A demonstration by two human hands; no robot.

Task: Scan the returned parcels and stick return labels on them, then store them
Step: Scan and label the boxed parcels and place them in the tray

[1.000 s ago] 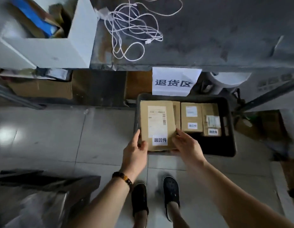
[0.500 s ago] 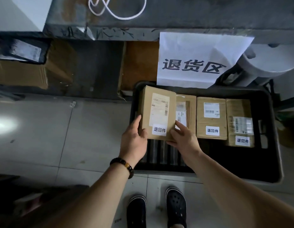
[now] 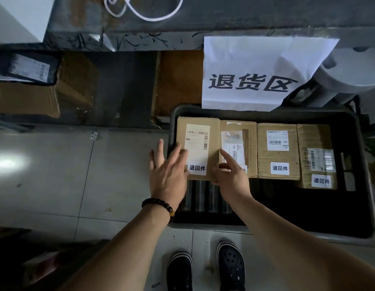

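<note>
Status: storage step, near completion for the current unit. The parcel [image 3: 200, 151] lies flat at the left end of the black tray [image 3: 366, 185], touching the next of three more parcels [image 3: 277, 152] set side by side in a row beneath the paper sign [image 3: 251, 74]. Its return label [image 3: 197, 168] is applied near the front edge, below the shipping label, so labelling appears done. Scanning cannot be confirmed from here, and no scanner is in view. The left hand [image 3: 167, 171] is flat with its fingers straight and spread, resting on the parcel's left edge without clasping it. The right hand [image 3: 231, 180] sits at the near right corner, index finger extended along the seam with the neighbouring parcel. Whether its other fingers curl under the corner cannot be determined. Remaining work, as judged: release, then process any further returns. Obstructions: the right hand covers most of the neighbouring parcel's return label, the shelf under the bench is dim, and any stock of waiting parcels lies outside the view.
</note>
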